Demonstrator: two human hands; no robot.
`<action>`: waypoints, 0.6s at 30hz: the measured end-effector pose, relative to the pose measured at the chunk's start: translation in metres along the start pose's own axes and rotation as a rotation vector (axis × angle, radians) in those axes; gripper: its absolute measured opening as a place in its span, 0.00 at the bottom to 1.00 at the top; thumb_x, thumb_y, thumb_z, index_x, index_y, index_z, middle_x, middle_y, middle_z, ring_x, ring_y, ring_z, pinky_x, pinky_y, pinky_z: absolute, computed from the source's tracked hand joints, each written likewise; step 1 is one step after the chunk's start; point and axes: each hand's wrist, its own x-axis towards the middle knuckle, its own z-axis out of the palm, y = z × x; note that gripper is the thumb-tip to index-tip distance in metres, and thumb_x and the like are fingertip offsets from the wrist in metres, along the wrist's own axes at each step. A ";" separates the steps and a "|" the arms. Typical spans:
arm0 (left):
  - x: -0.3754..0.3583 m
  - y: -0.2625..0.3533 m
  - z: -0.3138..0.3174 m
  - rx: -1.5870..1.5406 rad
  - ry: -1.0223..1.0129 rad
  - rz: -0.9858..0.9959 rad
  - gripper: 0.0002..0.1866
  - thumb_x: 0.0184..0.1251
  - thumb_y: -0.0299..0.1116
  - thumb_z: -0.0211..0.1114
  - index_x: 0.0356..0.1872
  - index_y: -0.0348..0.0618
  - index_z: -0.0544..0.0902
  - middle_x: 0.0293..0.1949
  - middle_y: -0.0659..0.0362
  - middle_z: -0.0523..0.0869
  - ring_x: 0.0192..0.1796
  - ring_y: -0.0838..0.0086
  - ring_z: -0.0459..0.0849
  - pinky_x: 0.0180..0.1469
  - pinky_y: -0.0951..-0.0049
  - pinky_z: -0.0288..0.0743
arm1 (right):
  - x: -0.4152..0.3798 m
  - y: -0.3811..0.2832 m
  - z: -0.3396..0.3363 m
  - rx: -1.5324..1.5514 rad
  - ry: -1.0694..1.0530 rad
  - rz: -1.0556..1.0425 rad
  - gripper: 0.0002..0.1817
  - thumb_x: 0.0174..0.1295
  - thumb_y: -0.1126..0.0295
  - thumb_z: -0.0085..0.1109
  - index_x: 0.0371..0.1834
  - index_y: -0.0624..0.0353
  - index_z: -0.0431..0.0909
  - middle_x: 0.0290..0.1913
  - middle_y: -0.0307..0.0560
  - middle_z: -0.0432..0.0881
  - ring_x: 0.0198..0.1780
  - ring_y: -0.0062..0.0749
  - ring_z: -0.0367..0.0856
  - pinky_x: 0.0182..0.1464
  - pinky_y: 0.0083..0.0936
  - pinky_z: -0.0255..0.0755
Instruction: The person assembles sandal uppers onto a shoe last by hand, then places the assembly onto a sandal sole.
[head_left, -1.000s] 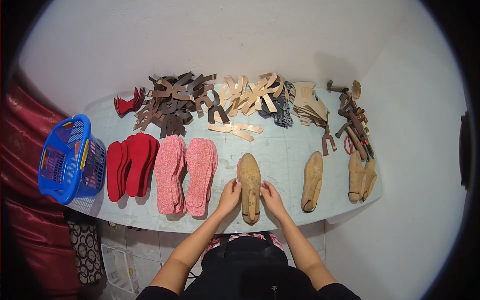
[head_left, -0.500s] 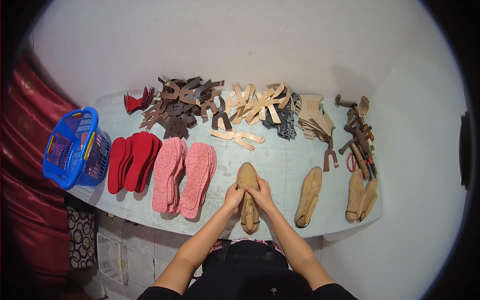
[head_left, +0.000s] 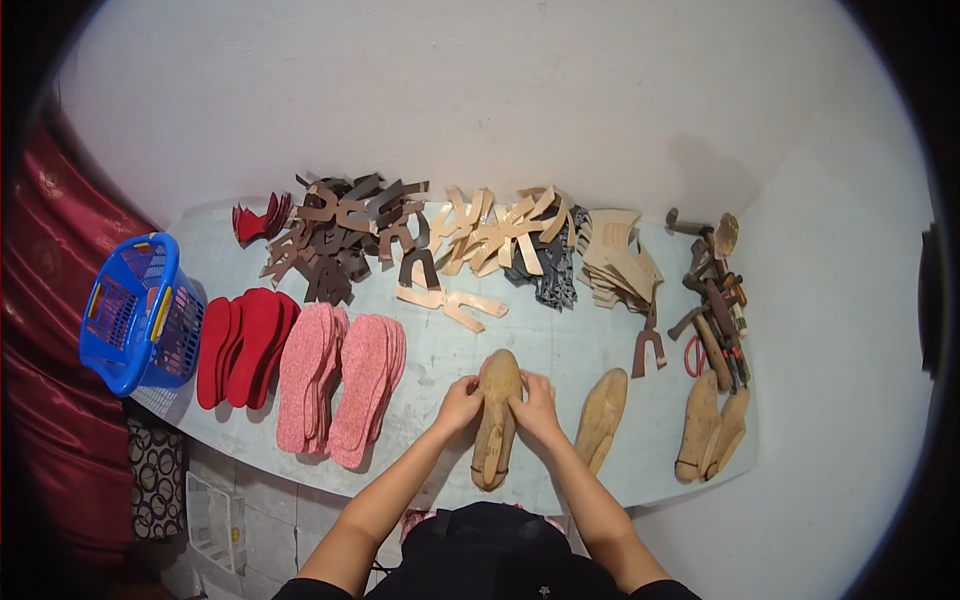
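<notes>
A wooden shoe last [head_left: 499, 389] lies in front of me near the table's front edge, toe pointing away. My left hand [head_left: 461, 404] grips its left side, fingers curled at the edge. On the other side my right hand [head_left: 536, 405] is closed on it, thumb against the wood. A sliver of pink shows at the edge of the toe; what lies under the last is mostly hidden. Another wooden last [head_left: 603, 412] rests to the right, partly behind my right forearm.
Red insoles [head_left: 262, 340] and pink speckled insoles [head_left: 365, 385] lie in stacks on the left beside a blue basket [head_left: 125, 340]. Brown straps [head_left: 340, 235], beige straps [head_left: 500, 235] and beige pieces [head_left: 612, 250] are piled along the back. Hammers and tools [head_left: 715, 290] and more lasts [head_left: 698, 430] lie right.
My view has tilted, so the table sits lower and farther left. Both hands still hold the last; my thumbs have moved apart from its top toward its sides.
</notes>
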 end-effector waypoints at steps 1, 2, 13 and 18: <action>0.010 0.000 -0.005 0.110 0.051 0.061 0.22 0.55 0.27 0.53 0.52 0.31 0.67 0.48 0.48 0.74 0.47 0.69 0.75 0.47 0.73 0.68 | 0.008 -0.008 -0.003 -0.261 0.091 -0.119 0.27 0.46 0.67 0.55 0.53 0.62 0.65 0.50 0.53 0.67 0.52 0.47 0.65 0.54 0.34 0.61; 0.018 -0.001 -0.010 0.221 0.099 0.121 0.22 0.55 0.27 0.53 0.52 0.31 0.67 0.48 0.47 0.74 0.48 0.67 0.75 0.48 0.72 0.68 | 0.021 -0.013 -0.001 -0.254 0.086 -0.121 0.27 0.46 0.67 0.55 0.53 0.62 0.65 0.50 0.53 0.67 0.52 0.47 0.65 0.54 0.34 0.61; 0.065 0.027 -0.034 0.281 0.283 0.261 0.20 0.51 0.25 0.53 0.49 0.32 0.69 0.45 0.43 0.71 0.45 0.59 0.76 0.47 0.69 0.69 | 0.120 -0.041 0.064 -0.408 -0.001 -0.311 0.19 0.47 0.70 0.54 0.45 0.60 0.69 0.39 0.54 0.73 0.43 0.48 0.71 0.43 0.37 0.68; 0.058 0.029 -0.040 0.389 0.367 0.339 0.23 0.49 0.24 0.55 0.50 0.35 0.68 0.48 0.42 0.67 0.50 0.54 0.70 0.52 0.66 0.65 | 0.127 -0.043 0.056 -0.212 -0.135 -0.114 0.13 0.51 0.71 0.51 0.41 0.59 0.71 0.34 0.53 0.77 0.36 0.42 0.75 0.40 0.34 0.69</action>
